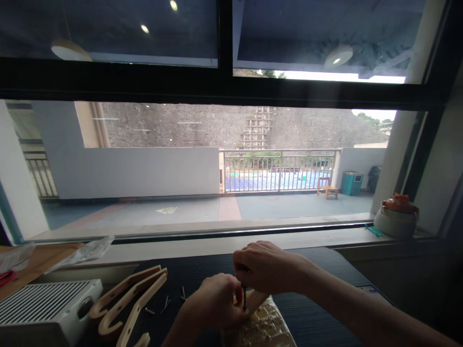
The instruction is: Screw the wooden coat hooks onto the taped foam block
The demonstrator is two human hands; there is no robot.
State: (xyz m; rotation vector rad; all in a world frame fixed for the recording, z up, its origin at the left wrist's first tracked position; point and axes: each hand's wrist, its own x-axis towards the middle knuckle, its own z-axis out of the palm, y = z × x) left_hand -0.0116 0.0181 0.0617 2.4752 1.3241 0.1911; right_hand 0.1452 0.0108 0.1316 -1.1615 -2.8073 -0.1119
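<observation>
My right hand [269, 266] is closed in a fist round the top of a screwdriver, whose thin dark shaft [245, 298] points straight down. Its handle is mostly hidden in the fingers. Beside the lower shaft, my left hand [211, 300] is closed in a pinch; what it grips is hidden. Under both hands, a light wooden piece [257, 299] lies on a brown package [269, 325] wrapped in clear plastic. Several curved wooden hooks [139, 303] with holes lie left of my left hand. Loose screws [165, 304] are scattered between them and that hand.
The dark tabletop [314, 308] reaches the window sill [213, 248]. At the left stands a white slatted box [54, 308], with a clear plastic bag [85, 253] behind it. A pale jar with an orange lid [397, 217] stands on the sill at the right.
</observation>
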